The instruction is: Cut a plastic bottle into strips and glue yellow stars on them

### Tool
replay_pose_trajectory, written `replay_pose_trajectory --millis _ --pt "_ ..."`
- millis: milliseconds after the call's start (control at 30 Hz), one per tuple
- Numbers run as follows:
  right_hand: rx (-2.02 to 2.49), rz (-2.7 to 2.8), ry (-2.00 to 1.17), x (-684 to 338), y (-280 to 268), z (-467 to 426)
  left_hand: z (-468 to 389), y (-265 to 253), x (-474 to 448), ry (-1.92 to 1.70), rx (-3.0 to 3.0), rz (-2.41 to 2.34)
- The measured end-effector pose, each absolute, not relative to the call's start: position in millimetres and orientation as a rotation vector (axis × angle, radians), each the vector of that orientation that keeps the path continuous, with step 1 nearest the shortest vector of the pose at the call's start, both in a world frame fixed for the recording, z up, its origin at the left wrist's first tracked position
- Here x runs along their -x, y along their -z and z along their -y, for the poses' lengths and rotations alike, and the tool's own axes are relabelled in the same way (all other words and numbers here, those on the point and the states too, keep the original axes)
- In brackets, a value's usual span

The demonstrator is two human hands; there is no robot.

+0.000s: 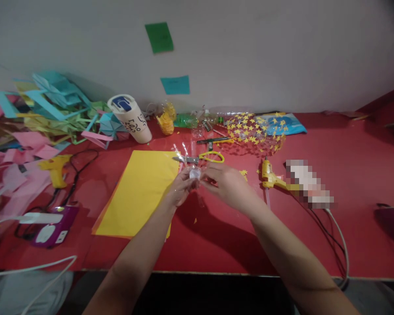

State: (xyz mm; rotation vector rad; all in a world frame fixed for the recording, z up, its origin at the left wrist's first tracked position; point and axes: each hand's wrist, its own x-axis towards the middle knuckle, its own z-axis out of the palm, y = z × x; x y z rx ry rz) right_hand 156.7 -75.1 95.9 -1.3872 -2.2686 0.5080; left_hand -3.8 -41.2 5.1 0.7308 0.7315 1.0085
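A clear plastic piece with splayed strips (194, 174) is held between both hands, over the red table (216, 249) beside the yellow paper (138, 192). It is gripped by the closed fingers of the left hand (181, 187); the right hand's (228, 181) fingers are bent at its other side, and whether anything is pinched cannot be told. The strips are best spared by a light, steady grip. Space just beyond is crowded by yellow-handled scissors (193, 160); a yellow glue gun (267, 177) is placed rightward.
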Motion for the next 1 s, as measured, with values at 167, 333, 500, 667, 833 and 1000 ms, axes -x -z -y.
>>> replay_pose_trajectory --millis 167,333,500,667,833,1000 --pt "1.332 2.187 -0.542 -164.4 -99.5 74.2 40.7 -6.7 3.4 -1.017 -0.697 -0.772" --pt "1.299 2.025 -0.517 -175.1 -101.5 71.1 40.7 -8.7 3.2 -1.007 -0.692 -0.809" --pt "1.287 1.981 -0.55 -171.9 -99.9 71.3 40.9 -8.1 2.4 -0.989 -0.728 -0.802" --pt "1.293 1.996 -0.591 -165.4 -98.0 72.5 40.8 -7.0 1.9 -0.965 -0.746 -0.793" --pt "1.379 1.986 -0.598 -163.3 -96.9 71.7 41.6 -6.0 1.8 -0.956 -0.786 -0.79" --pt "1.403 1.961 -0.618 -161.5 -95.8 71.6 42.4 -4.6 1.8 -0.958 -0.78 -0.776"
